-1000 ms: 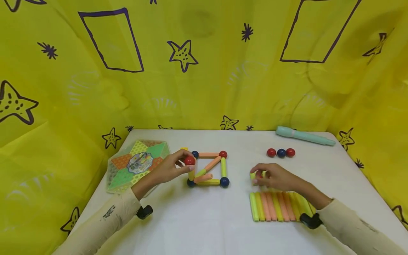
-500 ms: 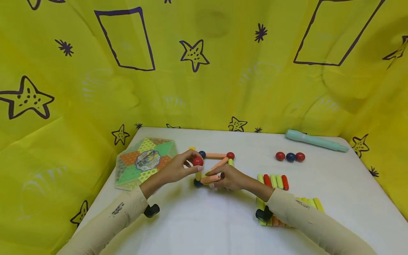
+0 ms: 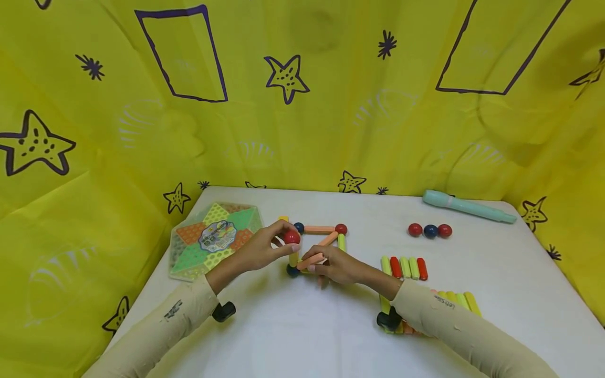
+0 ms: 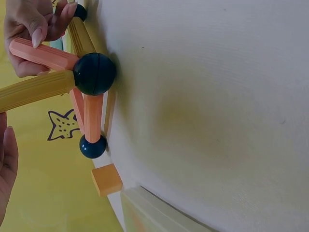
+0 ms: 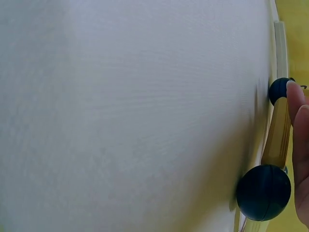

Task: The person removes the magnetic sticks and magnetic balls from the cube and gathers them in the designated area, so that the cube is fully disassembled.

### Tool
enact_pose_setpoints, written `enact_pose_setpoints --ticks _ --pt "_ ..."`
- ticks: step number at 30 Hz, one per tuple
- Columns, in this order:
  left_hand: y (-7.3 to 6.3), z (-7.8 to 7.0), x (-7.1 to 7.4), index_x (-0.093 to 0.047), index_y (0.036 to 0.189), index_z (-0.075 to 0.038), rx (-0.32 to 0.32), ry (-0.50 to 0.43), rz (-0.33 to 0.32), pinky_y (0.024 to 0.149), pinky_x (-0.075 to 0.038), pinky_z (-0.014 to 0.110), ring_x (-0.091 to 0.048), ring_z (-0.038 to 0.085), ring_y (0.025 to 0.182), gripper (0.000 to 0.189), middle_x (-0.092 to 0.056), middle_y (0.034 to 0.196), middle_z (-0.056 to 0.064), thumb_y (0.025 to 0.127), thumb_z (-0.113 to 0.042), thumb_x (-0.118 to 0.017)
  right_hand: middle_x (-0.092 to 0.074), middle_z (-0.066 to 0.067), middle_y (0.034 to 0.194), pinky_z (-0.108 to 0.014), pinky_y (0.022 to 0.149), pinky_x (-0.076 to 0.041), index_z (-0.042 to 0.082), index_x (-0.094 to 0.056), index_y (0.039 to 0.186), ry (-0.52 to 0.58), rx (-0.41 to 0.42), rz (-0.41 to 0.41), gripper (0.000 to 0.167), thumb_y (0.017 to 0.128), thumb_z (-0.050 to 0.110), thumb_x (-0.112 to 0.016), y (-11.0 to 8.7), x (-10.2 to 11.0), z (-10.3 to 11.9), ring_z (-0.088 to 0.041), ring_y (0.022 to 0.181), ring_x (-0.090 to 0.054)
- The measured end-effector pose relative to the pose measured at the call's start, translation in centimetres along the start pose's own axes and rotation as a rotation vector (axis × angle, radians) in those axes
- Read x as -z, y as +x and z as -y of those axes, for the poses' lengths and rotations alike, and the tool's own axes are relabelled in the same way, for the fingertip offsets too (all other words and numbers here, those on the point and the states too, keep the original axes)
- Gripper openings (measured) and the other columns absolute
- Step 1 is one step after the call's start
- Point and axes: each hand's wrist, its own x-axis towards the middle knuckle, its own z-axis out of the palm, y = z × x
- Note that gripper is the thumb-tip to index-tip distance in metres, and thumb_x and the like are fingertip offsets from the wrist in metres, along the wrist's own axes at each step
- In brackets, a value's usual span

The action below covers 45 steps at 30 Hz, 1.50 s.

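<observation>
My left hand (image 3: 269,250) pinches a red ball (image 3: 291,237) between thumb and fingers. Under the ball a yellow magnetic stick (image 3: 293,258) stands up from a dark blue ball (image 3: 293,271), the near left corner of a square of sticks and balls. A salmon stick (image 4: 43,53) slants up from that same blue ball, and my right hand (image 3: 339,264) pinches it. In the right wrist view a yellow stick (image 5: 277,135) joins two blue balls along the table, with the right hand (image 5: 301,150) close beside it. The right hand covers the square's near right corner in the head view.
Right of the square lie short green and red sticks (image 3: 395,268) and a row of longer sticks (image 3: 465,302), partly under the right sleeve. Behind them are loose balls (image 3: 430,231) and a mint-coloured wand (image 3: 468,206). A patterned hexagonal box (image 3: 217,236) lies at left, near a small orange block (image 4: 106,180).
My right hand has moved left from the short sticks to the square and now pinches the salmon stick. The left hand keeps its hold on the red ball.
</observation>
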Motion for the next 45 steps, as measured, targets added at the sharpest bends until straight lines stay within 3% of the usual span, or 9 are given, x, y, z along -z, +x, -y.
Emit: enact_pose_setpoints --ticks 18,28,33,39,45 --pt "-0.2 0.0 0.1 -0.057 0.127 -0.008 0.003 0.022 0.004 0.085 -0.053 0.031 -0.062 0.016 0.098 0.035 -0.066 0.111 0.006 0.099 -0.026 -0.066 -0.07 -0.016 0.119 -0.023 0.057 -0.049 0.002 -0.056 0.122 0.024 0.012 -0.043 0.019 0.104 0.009 -0.055 -0.2 -0.2 -0.4 -0.03 0.068 -0.071" --pt "-0.1 -0.2 0.0 -0.058 0.124 -0.011 -0.006 0.034 0.007 0.085 -0.053 0.03 -0.061 0.015 0.099 0.033 -0.066 0.108 0.004 0.097 -0.027 -0.069 -0.069 -0.019 0.114 -0.032 0.057 -0.056 -0.001 -0.056 0.117 0.034 0.038 -0.089 0.019 0.103 0.013 -0.056 0.0 1.0 0.6 -0.031 0.069 -0.072" --pt "0.1 -0.5 -0.2 -0.058 0.123 -0.011 0.013 0.035 0.014 0.086 -0.053 0.03 -0.061 0.016 0.099 0.033 -0.066 0.108 0.004 0.097 -0.027 -0.069 -0.069 -0.024 0.102 -0.027 0.059 -0.053 -0.005 -0.052 0.119 0.065 -0.017 -0.072 0.026 0.101 0.012 -0.061 -1.1 2.1 0.8 -0.026 0.064 -0.068" --pt "0.2 -0.5 -0.4 -0.058 0.122 -0.011 0.021 0.025 0.012 0.086 -0.053 0.033 -0.061 0.017 0.099 0.031 -0.066 0.107 0.005 0.097 -0.026 -0.069 -0.065 -0.024 0.121 -0.028 0.056 -0.052 -0.002 -0.047 0.134 0.094 -0.021 -0.062 0.041 0.102 0.02 -0.06 -3.1 3.4 0.1 -0.021 0.058 -0.06" --pt "0.2 -0.4 -0.5 -0.058 0.121 -0.011 0.02 0.039 0.008 0.086 -0.053 0.031 -0.06 0.016 0.098 0.031 -0.066 0.107 0.004 0.097 -0.027 -0.069 -0.065 -0.021 0.093 -0.03 0.06 -0.053 0.003 -0.029 0.146 0.067 -0.16 -0.112 0.06 0.102 0.029 -0.062 -5.8 5.2 -0.3 -0.022 0.061 -0.062"
